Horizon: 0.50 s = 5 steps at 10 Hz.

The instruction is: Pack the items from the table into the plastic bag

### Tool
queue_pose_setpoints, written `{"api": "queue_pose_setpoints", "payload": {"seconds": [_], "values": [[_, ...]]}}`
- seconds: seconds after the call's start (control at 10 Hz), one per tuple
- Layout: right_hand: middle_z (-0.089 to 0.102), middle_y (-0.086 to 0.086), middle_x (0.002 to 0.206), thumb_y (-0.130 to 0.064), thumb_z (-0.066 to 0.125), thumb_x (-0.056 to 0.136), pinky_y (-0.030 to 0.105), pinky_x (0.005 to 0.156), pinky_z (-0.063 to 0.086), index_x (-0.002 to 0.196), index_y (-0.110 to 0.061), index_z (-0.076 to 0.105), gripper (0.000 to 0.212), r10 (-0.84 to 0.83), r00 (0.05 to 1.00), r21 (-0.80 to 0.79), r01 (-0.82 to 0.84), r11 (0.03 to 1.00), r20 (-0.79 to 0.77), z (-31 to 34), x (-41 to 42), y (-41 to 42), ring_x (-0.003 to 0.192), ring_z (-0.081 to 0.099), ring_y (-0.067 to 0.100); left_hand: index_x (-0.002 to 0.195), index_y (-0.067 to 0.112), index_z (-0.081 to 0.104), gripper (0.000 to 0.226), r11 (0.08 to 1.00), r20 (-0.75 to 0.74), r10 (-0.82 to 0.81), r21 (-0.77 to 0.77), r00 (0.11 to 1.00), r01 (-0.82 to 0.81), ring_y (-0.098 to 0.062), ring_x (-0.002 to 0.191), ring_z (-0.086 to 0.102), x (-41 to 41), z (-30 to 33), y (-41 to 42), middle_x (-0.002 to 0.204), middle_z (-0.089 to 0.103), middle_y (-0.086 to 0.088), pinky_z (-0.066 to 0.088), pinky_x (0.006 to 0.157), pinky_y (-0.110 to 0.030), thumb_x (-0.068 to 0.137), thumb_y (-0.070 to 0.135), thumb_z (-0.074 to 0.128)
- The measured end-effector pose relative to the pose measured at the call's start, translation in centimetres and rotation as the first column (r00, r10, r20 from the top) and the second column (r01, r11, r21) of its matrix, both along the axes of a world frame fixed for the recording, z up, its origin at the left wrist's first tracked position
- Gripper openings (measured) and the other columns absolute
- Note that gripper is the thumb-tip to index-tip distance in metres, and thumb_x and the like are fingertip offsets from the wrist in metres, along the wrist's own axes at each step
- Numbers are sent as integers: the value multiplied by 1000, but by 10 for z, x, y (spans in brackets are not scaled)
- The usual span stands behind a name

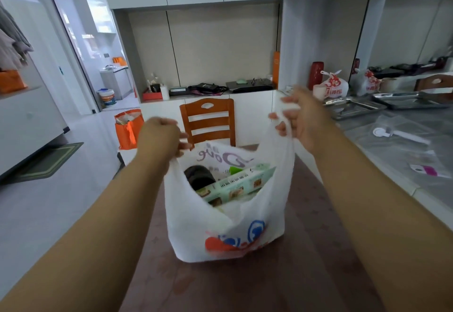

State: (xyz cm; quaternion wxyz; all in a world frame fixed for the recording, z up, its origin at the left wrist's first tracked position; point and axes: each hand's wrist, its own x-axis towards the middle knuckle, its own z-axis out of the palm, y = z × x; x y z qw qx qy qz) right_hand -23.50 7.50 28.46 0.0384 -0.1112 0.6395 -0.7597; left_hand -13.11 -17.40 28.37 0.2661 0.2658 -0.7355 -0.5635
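A white plastic bag (196,228) with a red and blue print stands on the brown table (306,275). My left hand (160,137) grips its left handle and my right hand (304,122) grips its right handle, so the mouth is pulled wide. Inside lie a long pale green box (235,187), a dark round item (199,176) and a white pack (220,159) with purple lettering.
A wooden chair (208,121) stands at the table's far end. An orange bag (128,129) sits on the floor to the left. On the right, a grey counter (382,154) carries metal trays (362,106), clear pouches, a tied white bag (334,87) and a red vase (315,75).
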Motion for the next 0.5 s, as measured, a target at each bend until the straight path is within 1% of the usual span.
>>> {"api": "queue_pose_setpoints", "payload": {"seconds": [0.1, 0.2, 0.3, 0.4, 0.5], "values": [[72, 15, 103, -56, 44, 92, 33, 66, 53, 99, -19, 59, 40, 7, 994, 79, -16, 997, 113, -22, 5, -7, 59, 61, 20, 110, 13, 59, 16, 1000, 123, 9, 15, 992, -11, -19, 61, 68, -1, -24, 5, 92, 69, -7, 50, 46, -25, 95, 9, 53], [73, 14, 105, -58, 45, 90, 39, 78, 55, 100, -22, 59, 39, -16, 994, 111, 3, 994, 111, -26, 3, -10, 66, 62, 23, 106, 13, 59, 13, 1000, 130, 23, -4, 991, -23, -20, 59, 68, -6, -27, -2, 91, 70, -8, 55, 48, -26, 93, 11, 55], [71, 13, 108, -58, 44, 91, 44, 89, 55, 104, -22, 59, 41, -18, 994, 150, 2, 989, 104, -20, 2, -13, 74, 65, 25, 103, 15, 60, 13, 999, 131, 8, -41, 991, -3, -22, 65, 69, -12, -26, -8, 89, 69, -8, 58, 52, -28, 91, 12, 57], [69, 12, 112, -60, 40, 92, 50, 97, 50, 110, -22, 57, 45, -5, 995, 217, -17, 976, 103, -18, 2, -19, 96, 67, 30, 103, 15, 60, 14, 992, 155, 6, -128, 988, 14, -25, 77, 68, -17, -26, -11, 96, 66, -8, 61, 73, -41, 89, 16, 60], [64, 12, 122, -60, 37, 93, 51, 102, 46, 121, -20, 55, 51, -74, 995, 311, 50, 949, 65, -14, 7, -20, 109, 61, 31, 100, 17, 59, 13, 982, 155, 31, -191, 987, -1, -26, 86, 66, -18, -25, -11, 98, 65, -6, 58, 80, -45, 89, 23, 61]]}}
